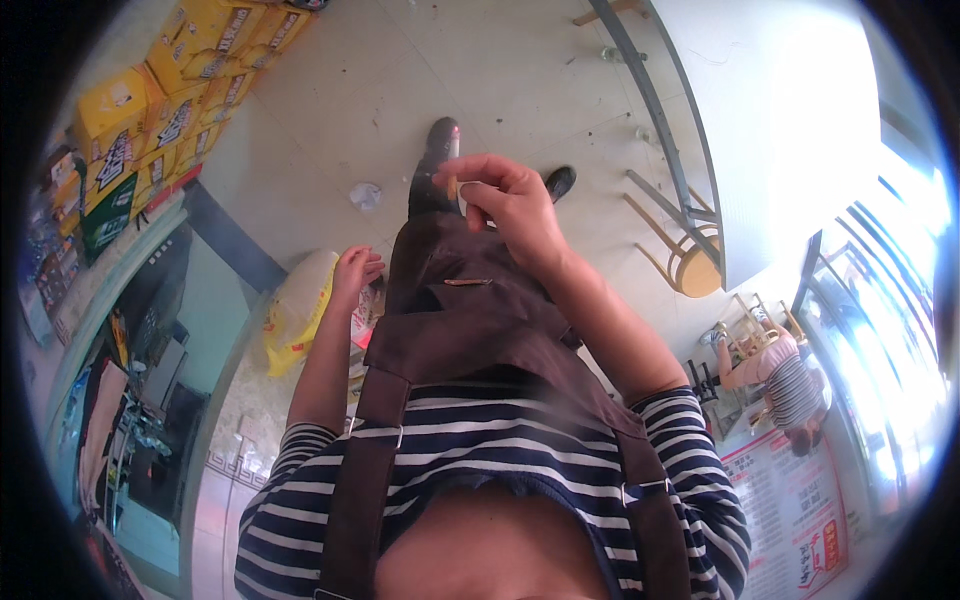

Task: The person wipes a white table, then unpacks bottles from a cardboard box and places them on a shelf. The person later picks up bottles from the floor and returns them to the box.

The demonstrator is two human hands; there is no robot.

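My right hand point(510, 202) is raised in front of my brown apron point(457, 330), with a lit cigarette point(454, 144) between its fingers. The cigarette's tip glows red and its orange filter end lies near the thumb. My left hand point(356, 274) hangs at my left side, fingers loosely curled and a little apart, with nothing visible in it. Close to that hand, a yellow and clear plastic bag point(300, 315) lies behind the forearm. Below my hands, dark shoes point(442, 131) stand on the tiled floor point(337, 97), one ahead of the other.
Yellow cartons point(176, 105) are stacked at the far left, above a doorway point(217, 292). A white table point(772, 135) with metal legs fills the right side, a round wooden stool point(697, 270) beside it. Another person point(791, 382) sits farther right. Crumpled plastic point(366, 196) lies on the floor.
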